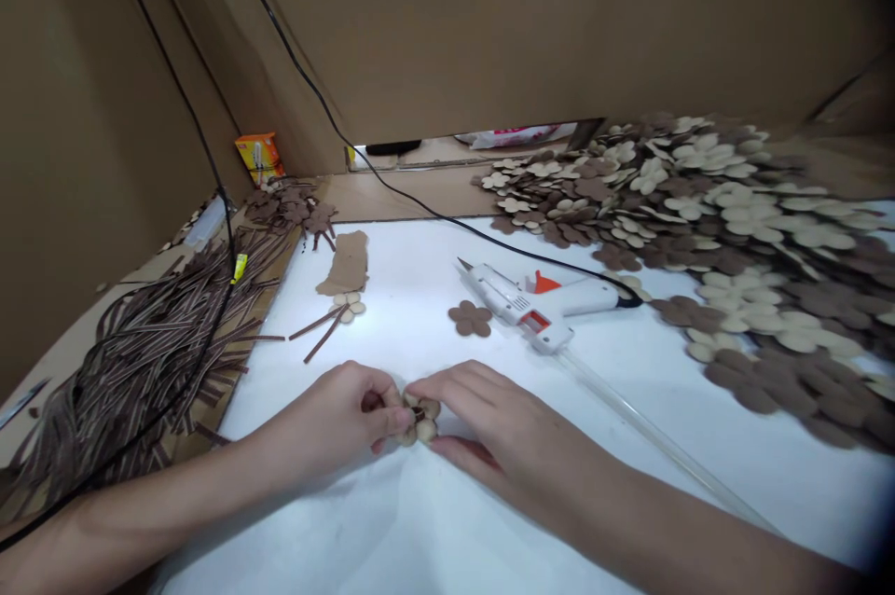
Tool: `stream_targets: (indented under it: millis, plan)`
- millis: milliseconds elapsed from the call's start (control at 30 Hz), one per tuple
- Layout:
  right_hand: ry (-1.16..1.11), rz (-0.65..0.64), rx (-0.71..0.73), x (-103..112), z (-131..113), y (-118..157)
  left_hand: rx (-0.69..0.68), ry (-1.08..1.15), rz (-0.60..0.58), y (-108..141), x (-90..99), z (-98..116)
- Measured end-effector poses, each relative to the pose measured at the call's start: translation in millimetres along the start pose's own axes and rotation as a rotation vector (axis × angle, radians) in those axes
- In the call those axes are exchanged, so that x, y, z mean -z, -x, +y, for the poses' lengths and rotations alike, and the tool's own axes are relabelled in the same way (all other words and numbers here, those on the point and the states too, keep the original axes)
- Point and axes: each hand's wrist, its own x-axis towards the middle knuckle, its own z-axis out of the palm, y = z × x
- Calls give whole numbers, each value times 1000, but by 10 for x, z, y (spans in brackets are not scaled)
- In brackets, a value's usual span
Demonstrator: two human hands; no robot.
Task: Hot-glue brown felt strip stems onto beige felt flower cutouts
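A small beige flower [425,430] with raised petals sits between my two hands, low in the middle of the view. My left hand [360,408] is closed in a pinch at its centre, where a dark bit shows. On the other side, my right hand [482,422] grips the petals between thumb and fingers. Just beyond lies a flat brown flower [470,319], beside a white hot glue gun [538,301] with an orange trigger and a long clear glue stick [650,427]. Farther left, a beige flower [348,307] lies with two brown strips [322,334].
Brown strips [160,334] are heaped at the left, under a black cable with a yellow tag [240,269]. Beige and brown flowers [741,231] pile up at the right. A cardboard scrap [344,263] and an orange box [258,159] stand farther back, before cardboard walls [489,26].
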Motion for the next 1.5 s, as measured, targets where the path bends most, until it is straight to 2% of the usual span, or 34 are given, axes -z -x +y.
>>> stream_targets:
  millis: [267,533,667,833,1000,1333,1500]
  plan:
    - [86,55,79,-30,47,11,25,-61,18,3,-7,0]
    - [148,9,53,35,45,66,34,-29,35,23,-33,50]
    - [191,-11,113,50,65,79,47,-15,27,18,-31,43]
    - [284,137,266,21,77,84,43,-43,37,16,-25,26]
    - [338,223,327,21,73,89,31,-55,27,17,-18,13]
    - [601,176,491,-24,137,146,-35,-71,22,-8,0,-62]
    - [702,137,534,-41,121,182,-4,-77,9,5,2,-46]
